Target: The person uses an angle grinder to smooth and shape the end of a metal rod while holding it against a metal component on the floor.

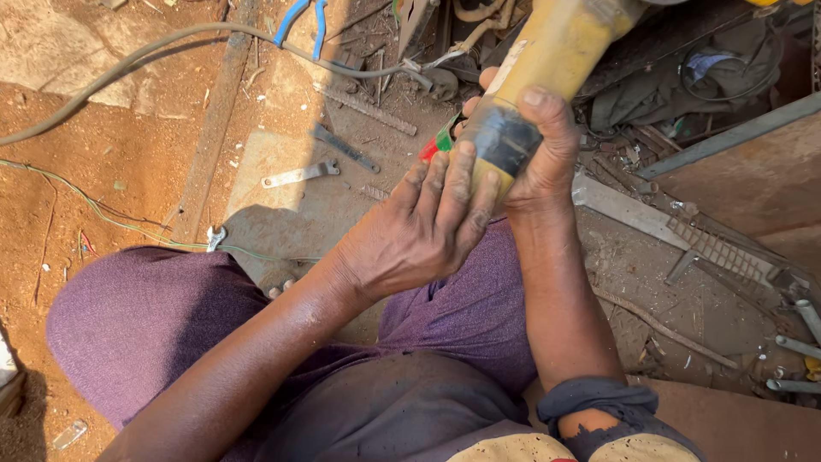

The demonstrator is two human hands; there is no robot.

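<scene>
My right hand (543, 150) wraps the black-taped end of a yellow cylindrical power tool body (556, 47) (smooth plastic, dusty), held above my purple-trousered lap. My left hand (428, 227) presses curled fingers (457, 184) against the same taped band. A flat steel spanner (299, 175) lies on the gritty floor (128, 137), far left.

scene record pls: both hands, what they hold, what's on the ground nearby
left hand: fingers laid over the black-taped end of the yellow tool
right hand: grip wrapped around the same taped end
yellow tool: cylindrical body, tilted up and away
red-green piece: behind the fingers, kind unclear
wrench: flat on the ground, left of the hands
cable: grey, running across the dirt
</scene>
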